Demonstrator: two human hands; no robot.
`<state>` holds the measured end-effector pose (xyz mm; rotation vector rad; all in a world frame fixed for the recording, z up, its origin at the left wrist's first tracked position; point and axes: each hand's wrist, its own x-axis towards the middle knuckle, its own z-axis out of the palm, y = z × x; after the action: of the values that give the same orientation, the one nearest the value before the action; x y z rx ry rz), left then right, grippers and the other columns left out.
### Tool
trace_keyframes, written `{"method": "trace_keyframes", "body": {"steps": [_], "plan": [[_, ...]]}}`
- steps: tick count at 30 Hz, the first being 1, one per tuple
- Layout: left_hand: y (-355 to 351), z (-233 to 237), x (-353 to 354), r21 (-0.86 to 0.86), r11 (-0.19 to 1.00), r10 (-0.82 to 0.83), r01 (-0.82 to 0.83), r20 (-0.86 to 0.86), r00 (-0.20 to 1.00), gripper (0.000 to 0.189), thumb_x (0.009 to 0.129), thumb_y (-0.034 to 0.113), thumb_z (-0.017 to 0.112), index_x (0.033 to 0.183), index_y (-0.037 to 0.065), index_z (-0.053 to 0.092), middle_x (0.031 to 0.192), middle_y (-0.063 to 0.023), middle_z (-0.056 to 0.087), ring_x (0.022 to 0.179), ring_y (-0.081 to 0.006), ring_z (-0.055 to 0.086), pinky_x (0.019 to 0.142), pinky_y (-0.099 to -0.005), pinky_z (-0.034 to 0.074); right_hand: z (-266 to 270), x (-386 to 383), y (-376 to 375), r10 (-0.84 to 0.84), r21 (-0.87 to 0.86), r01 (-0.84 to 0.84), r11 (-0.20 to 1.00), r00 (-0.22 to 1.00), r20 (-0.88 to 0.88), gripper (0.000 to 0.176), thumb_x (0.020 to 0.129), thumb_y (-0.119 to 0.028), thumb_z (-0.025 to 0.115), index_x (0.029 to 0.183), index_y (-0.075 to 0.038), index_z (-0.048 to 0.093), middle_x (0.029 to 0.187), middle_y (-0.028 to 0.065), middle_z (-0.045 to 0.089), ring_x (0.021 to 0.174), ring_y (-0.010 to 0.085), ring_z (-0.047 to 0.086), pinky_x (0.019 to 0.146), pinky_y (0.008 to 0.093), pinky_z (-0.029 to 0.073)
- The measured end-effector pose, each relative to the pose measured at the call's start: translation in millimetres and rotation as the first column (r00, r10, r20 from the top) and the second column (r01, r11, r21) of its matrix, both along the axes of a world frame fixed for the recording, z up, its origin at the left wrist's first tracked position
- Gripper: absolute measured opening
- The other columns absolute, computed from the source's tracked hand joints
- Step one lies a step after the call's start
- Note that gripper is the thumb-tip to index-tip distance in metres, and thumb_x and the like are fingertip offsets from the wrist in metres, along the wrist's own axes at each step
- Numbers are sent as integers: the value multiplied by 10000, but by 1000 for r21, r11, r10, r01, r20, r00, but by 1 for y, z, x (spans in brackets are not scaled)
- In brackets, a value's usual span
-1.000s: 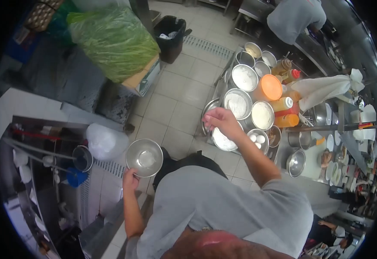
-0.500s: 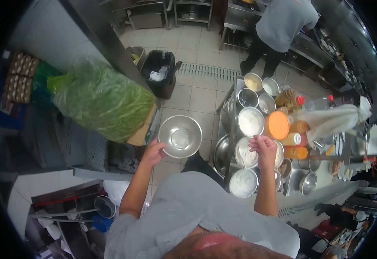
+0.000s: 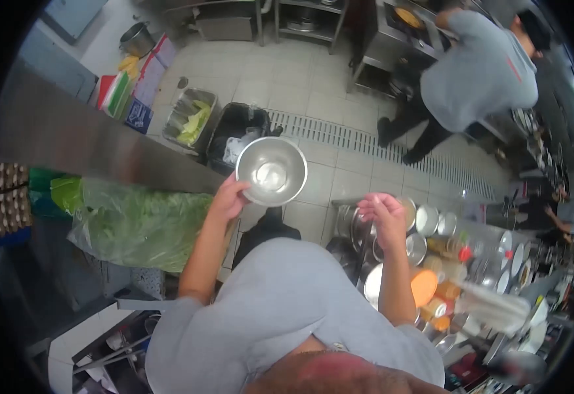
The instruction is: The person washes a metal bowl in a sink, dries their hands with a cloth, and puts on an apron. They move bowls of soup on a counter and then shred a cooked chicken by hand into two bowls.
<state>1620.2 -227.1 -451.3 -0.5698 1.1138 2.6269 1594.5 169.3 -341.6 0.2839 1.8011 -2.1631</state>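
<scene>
Head view: my left hand (image 3: pixel 226 200) has its fingers clamped on the rim of the bowl (image 3: pixel 271 172), which is held up just beyond them. My right hand (image 3: pixel 382 211) has fingers pinched together above the pots (image 3: pixel 425 220), contents unclear. I'd call it gathering a pinch; next it needs carrying over the bowl.
</scene>
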Motion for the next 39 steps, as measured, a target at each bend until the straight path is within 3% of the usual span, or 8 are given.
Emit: {"method": "trace_keyframes", "body": {"steps": [11,19,22,25,31,35,37,39], "plan": [[-75,20,-339,-16,997,68,-70,-102,992,561,885,45,600,1415,39,418,1324,-139,551,1201,-281,579,971,-506,514,-55,-287,6,-166,85,150,985,958,232,248,982,-184,622,1049,54,638,889,163,709,739,198,682,636,306,553],[-115,31,-438,-19,931,364,-365,-13,931,560,900,48,588,1434,61,419,1345,-105,560,1214,-256,576,956,-489,525,-43,-622,-137,419,170,-433,885,901,112,262,994,-212,598,1061,36,649,902,122,710,760,167,665,667,285,534],[-138,40,-474,-63,896,441,-440,12,897,557,893,70,607,1423,67,435,1333,-100,567,1184,-247,593,945,-478,528,-25,-723,-218,534,129,-531,838,845,6,257,993,-225,619,1045,24,656,883,110,709,759,154,664,663,288,540],[-183,19,-527,-59,872,488,-485,57,871,565,878,98,634,1413,78,452,1313,-91,581,1145,-237,613,963,-466,516,-15,-805,-292,611,-89,-605,791,790,56,308,998,-270,614,1047,32,647,876,114,704,758,160,666,664,298,550],[-283,-2,-659,25,827,561,-561,30,828,526,882,95,635,1382,75,474,1290,-88,582,1160,-242,591,983,-490,505,-49,-912,-376,614,-150,-596,789,757,222,384,1001,-339,601,1066,39,630,870,119,696,753,163,666,657,298,555],[-356,30,-744,-15,843,538,-538,-4,843,596,863,93,663,1417,89,443,1301,-80,577,1168,-229,585,990,-479,502,-69,-989,-416,547,154,-587,795,803,238,409,986,-365,614,1110,25,632,931,124,710,792,183,672,687,331,557],[-391,43,-779,-50,830,555,-556,-33,831,608,860,90,666,1423,89,437,1294,-78,582,1164,-224,588,983,-470,508,-75,-1027,-445,596,521,-575,631,789,149,463,970,-386,625,1187,23,622,1052,162,711,918,247,688,786,391,565],[-432,42,-813,-75,814,574,-576,-49,817,629,854,79,671,1434,93,428,1279,-76,592,1143,-220,603,960,-456,525,-82,-1066,-483,775,857,-319,405,617,-136,554,955,-387,629,1321,19,541,1265,205,613,1150,328,591,966,463,472]]}}
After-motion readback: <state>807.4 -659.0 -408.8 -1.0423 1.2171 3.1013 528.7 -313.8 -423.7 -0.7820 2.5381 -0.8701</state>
